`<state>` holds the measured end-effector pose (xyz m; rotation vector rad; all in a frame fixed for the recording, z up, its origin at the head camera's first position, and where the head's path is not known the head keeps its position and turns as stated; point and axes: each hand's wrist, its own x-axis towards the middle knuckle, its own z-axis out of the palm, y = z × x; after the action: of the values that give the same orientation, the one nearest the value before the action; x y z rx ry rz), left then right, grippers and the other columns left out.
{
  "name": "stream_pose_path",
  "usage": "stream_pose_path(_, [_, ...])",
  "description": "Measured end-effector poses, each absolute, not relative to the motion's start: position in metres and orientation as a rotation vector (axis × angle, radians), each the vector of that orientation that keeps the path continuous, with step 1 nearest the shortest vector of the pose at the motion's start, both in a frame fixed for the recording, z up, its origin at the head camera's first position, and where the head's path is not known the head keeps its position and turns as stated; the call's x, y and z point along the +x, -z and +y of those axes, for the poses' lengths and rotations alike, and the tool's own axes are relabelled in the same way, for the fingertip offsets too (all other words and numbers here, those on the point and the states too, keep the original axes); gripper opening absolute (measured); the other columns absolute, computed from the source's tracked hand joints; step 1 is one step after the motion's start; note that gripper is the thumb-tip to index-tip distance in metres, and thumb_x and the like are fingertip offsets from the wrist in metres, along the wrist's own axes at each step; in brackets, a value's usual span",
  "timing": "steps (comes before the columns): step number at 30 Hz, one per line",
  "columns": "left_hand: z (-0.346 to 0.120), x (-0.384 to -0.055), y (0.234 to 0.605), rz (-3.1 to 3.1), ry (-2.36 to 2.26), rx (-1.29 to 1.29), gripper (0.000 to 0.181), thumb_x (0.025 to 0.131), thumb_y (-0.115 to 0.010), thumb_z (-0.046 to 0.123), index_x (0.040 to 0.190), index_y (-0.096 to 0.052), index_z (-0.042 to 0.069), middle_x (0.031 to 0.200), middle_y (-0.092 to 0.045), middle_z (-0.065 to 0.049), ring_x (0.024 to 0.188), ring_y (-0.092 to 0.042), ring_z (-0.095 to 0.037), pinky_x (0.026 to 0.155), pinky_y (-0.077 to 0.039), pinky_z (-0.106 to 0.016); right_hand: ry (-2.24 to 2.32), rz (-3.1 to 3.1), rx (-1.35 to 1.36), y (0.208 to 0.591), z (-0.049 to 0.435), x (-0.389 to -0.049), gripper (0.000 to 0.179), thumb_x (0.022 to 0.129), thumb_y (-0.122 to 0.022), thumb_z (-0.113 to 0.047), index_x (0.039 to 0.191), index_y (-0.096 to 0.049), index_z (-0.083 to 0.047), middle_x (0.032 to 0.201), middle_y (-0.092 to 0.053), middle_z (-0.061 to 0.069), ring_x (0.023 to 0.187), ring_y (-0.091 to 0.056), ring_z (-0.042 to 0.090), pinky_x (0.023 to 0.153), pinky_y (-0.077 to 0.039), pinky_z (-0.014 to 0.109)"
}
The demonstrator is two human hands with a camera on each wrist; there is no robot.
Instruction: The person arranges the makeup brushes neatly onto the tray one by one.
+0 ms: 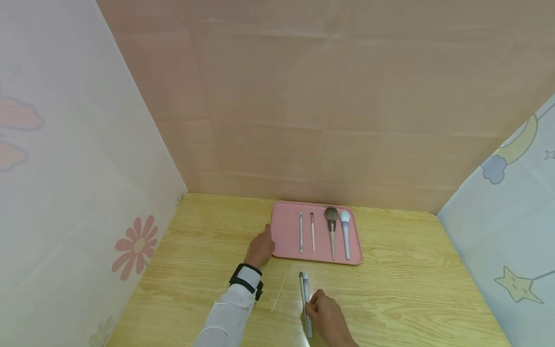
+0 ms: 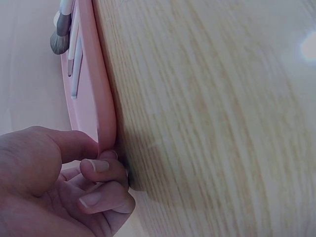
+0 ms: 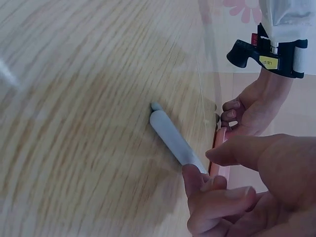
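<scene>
My left hand [image 1: 260, 247] grips the left edge of a pink tray [image 1: 286, 236], its thumb on the rim and fingers curled below. On the tray lie a slim pale brush [image 1: 301, 233], a small dark-tipped brush [image 1: 312, 233], a large fluffy dark brush [image 1: 332, 226] and a white-headed brush [image 1: 346, 231]. Two more makeup brushes lie side by side in front of it: a dark-tipped brush [image 1: 301, 284] and a light-tipped brush with a pale handle [image 3: 175, 139]. My right hand [image 1: 328, 315] is at the light-tipped brush, fingertips beside its handle, thumb and forefinger apart.
The wood-grain table [image 1: 399, 270] holds everything. A thin pale strip [image 1: 279, 291] runs along it left of the two brushes. Behind stands a plain tan backdrop [image 1: 303, 106], with patterned panels [image 1: 86, 168] at the sides.
</scene>
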<state>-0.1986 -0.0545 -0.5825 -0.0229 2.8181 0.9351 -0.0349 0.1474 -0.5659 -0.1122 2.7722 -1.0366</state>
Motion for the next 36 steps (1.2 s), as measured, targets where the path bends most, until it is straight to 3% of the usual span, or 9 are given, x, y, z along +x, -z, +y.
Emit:
stream_pose_path(10, [-0.055, -0.200, 0.583, 2.820, -0.934, -0.011, 0.051, 0.097, -0.050, 0.005, 0.145, -0.034, -0.004, 0.078, -0.059, -0.011, 0.061, -0.050, -0.020, 0.053, -0.037, -0.031, 1.040, 2.731, -0.123, 0.574, 0.149, -0.038, 0.015, 0.090, -0.065, -0.013, 0.089, -0.054, -0.003, 0.070, -0.063, 0.000, 0.056, -0.052, 0.005, 0.048, -0.041, 0.020])
stream_pose_path(36, [-0.055, -0.205, 0.593, 2.819, -0.897, -0.021, 0.053, 0.097, -0.051, 0.005, 0.147, -0.033, -0.003, 0.082, -0.063, -0.013, 0.064, -0.051, -0.020, 0.054, -0.039, -0.032, 1.021, 2.752, -0.020, 0.578, 0.146, -0.046, 0.018, 0.080, -0.069, -0.014, 0.079, -0.055, -0.003, 0.066, -0.057, 0.000, 0.057, -0.049, 0.009, 0.049, -0.040, 0.022])
